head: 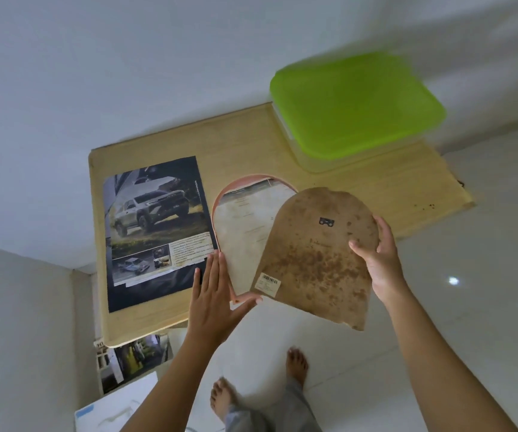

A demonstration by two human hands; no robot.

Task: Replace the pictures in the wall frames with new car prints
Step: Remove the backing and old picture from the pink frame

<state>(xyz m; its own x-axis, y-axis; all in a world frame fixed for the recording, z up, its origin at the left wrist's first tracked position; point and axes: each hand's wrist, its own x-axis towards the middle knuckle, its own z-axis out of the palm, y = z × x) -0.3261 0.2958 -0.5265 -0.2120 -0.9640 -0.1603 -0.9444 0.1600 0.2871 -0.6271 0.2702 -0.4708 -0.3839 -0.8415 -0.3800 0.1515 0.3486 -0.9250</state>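
An arched pink picture frame lies face down on the light wooden table, with a pale paper sheet showing inside it. My right hand grips the right edge of the stained brown arched backing board, lifted and tilted above the frame. It carries a barcode sticker and a small black hanger. My left hand lies flat with spread fingers on the frame's lower left edge. A car print showing a grey pickup truck lies flat to the left of the frame.
A clear plastic box with a green lid stands at the table's far right corner against the white wall. More printed pages and a white box lie on the tiled floor below the table. My bare feet are near the table's front.
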